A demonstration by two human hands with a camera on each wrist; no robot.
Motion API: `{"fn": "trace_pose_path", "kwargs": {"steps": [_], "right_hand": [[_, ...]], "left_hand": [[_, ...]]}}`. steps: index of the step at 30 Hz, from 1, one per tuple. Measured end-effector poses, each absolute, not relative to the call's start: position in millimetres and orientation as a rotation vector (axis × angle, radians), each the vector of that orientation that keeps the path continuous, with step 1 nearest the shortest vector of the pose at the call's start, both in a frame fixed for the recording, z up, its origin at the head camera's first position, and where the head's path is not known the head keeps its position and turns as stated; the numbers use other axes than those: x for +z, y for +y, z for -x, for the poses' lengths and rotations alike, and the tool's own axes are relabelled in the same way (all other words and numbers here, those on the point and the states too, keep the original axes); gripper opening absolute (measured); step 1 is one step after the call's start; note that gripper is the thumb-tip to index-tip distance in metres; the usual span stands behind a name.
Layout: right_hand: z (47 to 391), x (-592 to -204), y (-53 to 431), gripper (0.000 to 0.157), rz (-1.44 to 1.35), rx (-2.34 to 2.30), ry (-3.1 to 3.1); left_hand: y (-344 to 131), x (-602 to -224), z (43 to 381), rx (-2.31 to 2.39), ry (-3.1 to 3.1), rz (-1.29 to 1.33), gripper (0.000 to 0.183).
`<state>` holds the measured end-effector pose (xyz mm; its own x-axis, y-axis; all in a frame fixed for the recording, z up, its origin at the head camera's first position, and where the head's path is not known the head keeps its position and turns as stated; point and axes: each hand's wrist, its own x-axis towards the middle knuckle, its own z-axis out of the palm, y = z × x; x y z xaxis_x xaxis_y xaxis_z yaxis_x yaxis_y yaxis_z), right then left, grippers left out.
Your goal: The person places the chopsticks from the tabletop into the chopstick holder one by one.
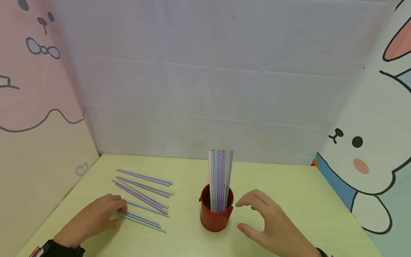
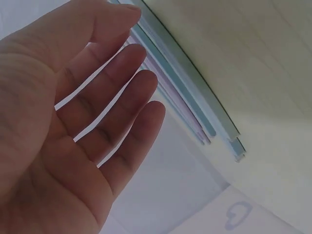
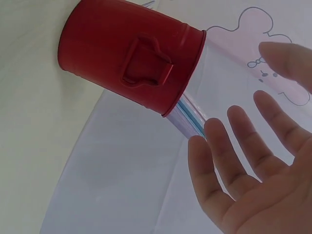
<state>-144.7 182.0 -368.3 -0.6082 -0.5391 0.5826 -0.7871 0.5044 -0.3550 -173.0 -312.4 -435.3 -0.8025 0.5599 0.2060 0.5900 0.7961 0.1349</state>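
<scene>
Several thin pastel sticks [image 1: 141, 192] in lilac, blue and white lie fanned across the left of the table. Over the near ends of these sticks is my left hand [image 1: 99, 216], thumb and forefinger apart in the head view. The left wrist view shows its fingers [image 2: 141, 92] loosely bent beside the blue sticks [image 2: 185, 87]. A red metal bucket [image 1: 214, 222] with side handles stands upright at centre, holding a bundle of upright pastel sticks [image 1: 221, 171]. To the bucket's right hovers my right hand [image 1: 273, 221], fingers spread and relaxed, holding nothing.
The pale yellow table [image 1: 183, 242] meets a white cloth backdrop [image 1: 205, 107] behind the bucket. Cartoon-printed panels stand at both sides, a pink one [image 1: 35, 100] at left and a white rabbit print [image 1: 379, 125] at right.
</scene>
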Motion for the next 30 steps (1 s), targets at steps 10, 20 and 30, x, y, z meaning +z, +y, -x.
{"fn": "trace_pose_path", "kwargs": {"steps": [10, 20, 30], "right_hand": [[145, -374, 187, 0.046, -1.119, 0.867, -2.373], [147, -380, 190, 0.044, -1.129, 0.899, -2.355], [148, -381, 193, 0.040, -1.102, 0.907, -2.407]], "left_hand": [[-321, -444, 177, -0.208, -2.783, 0.931, 0.034], [-322, -446, 176, -0.167, -2.801, 0.877, 0.035], [-326, -444, 180, -0.265, -2.816, 1.021, 0.031]]}}
